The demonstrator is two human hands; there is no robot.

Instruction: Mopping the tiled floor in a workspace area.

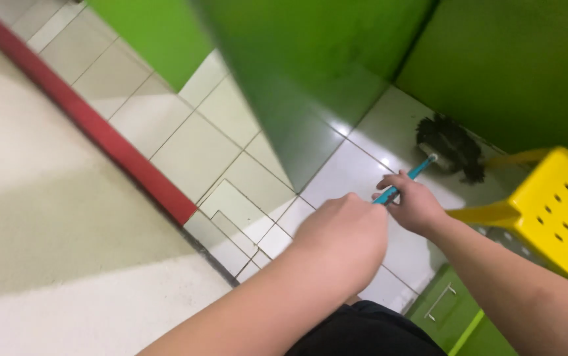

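Both hands close on a thin blue mop handle (pixel 402 183): the right hand (pixel 416 204) grips nearer the dark shaggy mop head (pixel 449 148) on the white tiled floor (pixel 192 155), the left hand (pixel 346 231) higher. Even, overlapping strokes beside the yellow perforated plastic chair (pixel 554 211) would likely work best.

The floor (pixel 192 151) is laid with pale square tiles, glossy at 1 o'clock. A dark mop head (pixel 451 146) is seen resting on the tiles at 2 o'clock. A yellow perforated chair (pixel 554 211) is stood at 3 o'clock, just beside the mop head. A red strip (pixel 80 112) is run diagonally from 10 o'clock toward centre.
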